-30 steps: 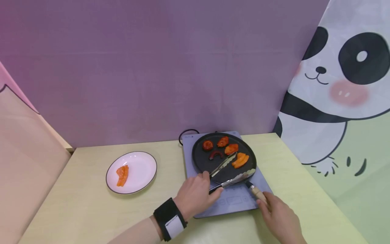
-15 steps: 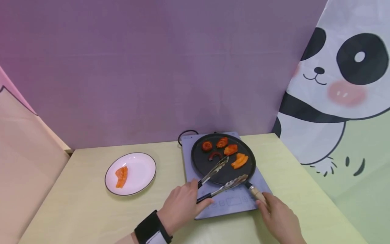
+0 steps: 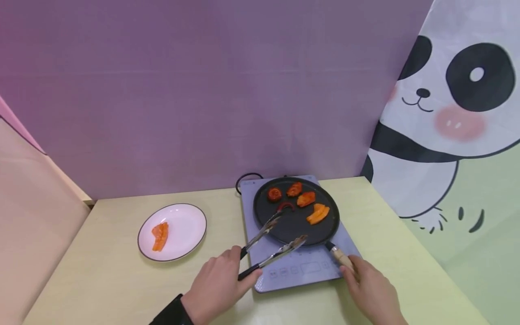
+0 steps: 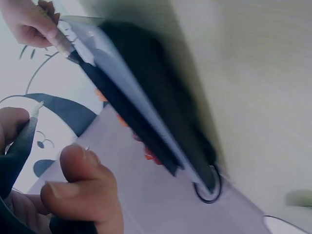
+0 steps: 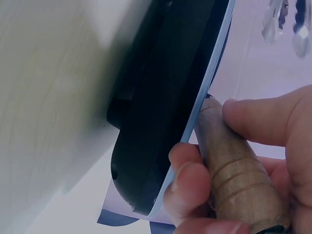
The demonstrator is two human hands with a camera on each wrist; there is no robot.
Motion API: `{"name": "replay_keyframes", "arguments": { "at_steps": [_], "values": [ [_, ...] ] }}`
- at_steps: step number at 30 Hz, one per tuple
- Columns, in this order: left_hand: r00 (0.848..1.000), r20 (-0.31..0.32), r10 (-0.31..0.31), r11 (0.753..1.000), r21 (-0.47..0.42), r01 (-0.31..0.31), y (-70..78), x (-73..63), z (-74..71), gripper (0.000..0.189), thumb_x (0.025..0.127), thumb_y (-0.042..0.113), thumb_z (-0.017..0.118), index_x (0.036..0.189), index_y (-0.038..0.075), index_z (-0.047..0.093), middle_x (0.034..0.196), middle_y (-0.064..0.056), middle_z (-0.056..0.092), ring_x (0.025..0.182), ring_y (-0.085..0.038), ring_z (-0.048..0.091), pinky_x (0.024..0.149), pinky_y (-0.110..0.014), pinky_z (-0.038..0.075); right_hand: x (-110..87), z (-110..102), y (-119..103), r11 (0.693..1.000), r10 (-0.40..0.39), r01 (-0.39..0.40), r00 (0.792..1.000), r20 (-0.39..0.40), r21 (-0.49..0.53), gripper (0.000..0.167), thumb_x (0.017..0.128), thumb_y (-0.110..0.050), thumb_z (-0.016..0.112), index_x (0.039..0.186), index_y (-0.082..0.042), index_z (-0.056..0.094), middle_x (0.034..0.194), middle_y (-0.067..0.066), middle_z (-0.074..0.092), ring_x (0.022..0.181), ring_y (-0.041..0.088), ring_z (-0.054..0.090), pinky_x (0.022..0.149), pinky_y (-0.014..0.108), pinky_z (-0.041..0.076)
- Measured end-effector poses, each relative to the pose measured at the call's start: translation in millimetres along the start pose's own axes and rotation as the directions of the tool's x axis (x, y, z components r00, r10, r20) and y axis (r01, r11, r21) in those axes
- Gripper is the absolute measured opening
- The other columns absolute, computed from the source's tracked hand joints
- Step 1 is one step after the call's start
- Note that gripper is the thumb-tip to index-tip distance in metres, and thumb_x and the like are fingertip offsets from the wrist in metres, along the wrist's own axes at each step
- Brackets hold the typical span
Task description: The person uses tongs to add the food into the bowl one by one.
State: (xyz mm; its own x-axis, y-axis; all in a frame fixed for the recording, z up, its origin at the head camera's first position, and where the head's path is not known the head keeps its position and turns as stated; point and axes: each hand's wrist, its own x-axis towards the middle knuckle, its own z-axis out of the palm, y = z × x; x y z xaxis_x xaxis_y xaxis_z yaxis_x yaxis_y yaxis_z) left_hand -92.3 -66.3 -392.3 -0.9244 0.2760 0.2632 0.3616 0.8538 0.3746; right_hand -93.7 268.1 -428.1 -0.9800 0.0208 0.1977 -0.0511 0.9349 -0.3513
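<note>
In the head view my left hand (image 3: 219, 284) holds metal tongs (image 3: 274, 258) with black grips, their arms spread apart and nothing between the tips. The tongs hang over the front left of a flat black frying pan (image 3: 296, 230). My right hand (image 3: 374, 289) grips the pan's wooden handle (image 5: 239, 178), fingers curled round it in the right wrist view. On the pan lie an orange sliced piece (image 3: 318, 214), two reddish pieces like chicken wings (image 3: 306, 199), a round red piece (image 3: 274, 194) and a dark red curved piece (image 3: 286, 206), partly overlapped by a tong tip.
The pan sits on a pale induction cooker (image 3: 280, 282) with a black cord (image 3: 237, 184) behind it. To the left, a white dark-rimmed plate (image 3: 187, 230) bears an orange-and-white striped slice (image 3: 160, 237). A purple cloth (image 3: 183, 113) hangs behind the table (image 3: 101, 271).
My left hand has drawn the tongs left and back toward me, away from the orange piece, with their arms still spread. My right hand has stayed on the handle.
</note>
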Motion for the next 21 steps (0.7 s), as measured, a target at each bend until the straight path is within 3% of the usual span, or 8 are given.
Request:
{"name": "replay_keyframes", "arguments": {
  "at_steps": [5,12,21],
  "values": [
    [1.0,-0.021,-0.016,1.0,0.023,0.017,-12.2,-11.1,1.8,0.053,0.084,0.06,0.061,0.084,0.008,0.053,0.062,0.005,0.045,0.046,-0.01,0.042,0.043,-0.027,0.032,0.0,0,0,1.0,0.002,-0.002,1.0,0.0,0.0,0.021,0.091,-0.029,0.064,0.101,-0.011,0.061,0.067,-0.004,0.048,0.058,0.016,0.045,0.049,0.037,0.036],
    [0.996,0.0,-0.086,0.996,0.033,0.086,-25.0,-26.3,-1.7,0.057,0.084,0.065,0.057,0.089,0.008,0.053,0.065,0.005,0.046,0.05,-0.01,0.044,0.046,-0.029,0.035,0.1,-2,-3,1.0,0.007,-0.007,1.0,0.01,0.001,0.022,0.091,-0.028,0.064,0.103,-0.01,0.061,0.068,-0.003,0.049,0.059,0.016,0.046,0.05,0.037,0.037],
    [0.991,-0.036,-0.13,0.988,0.075,0.132,-37.5,-34.1,-10.1,0.057,0.083,0.06,0.063,0.094,0.005,0.055,0.063,0.003,0.046,0.05,-0.012,0.044,0.047,-0.032,0.039,1.0,-2,-2,1.0,0.016,-0.015,1.0,0.024,-0.004,0.022,0.092,-0.029,0.063,0.103,-0.01,0.061,0.069,-0.002,0.05,0.059,0.016,0.046,0.051,0.037,0.037]
  ]
}}
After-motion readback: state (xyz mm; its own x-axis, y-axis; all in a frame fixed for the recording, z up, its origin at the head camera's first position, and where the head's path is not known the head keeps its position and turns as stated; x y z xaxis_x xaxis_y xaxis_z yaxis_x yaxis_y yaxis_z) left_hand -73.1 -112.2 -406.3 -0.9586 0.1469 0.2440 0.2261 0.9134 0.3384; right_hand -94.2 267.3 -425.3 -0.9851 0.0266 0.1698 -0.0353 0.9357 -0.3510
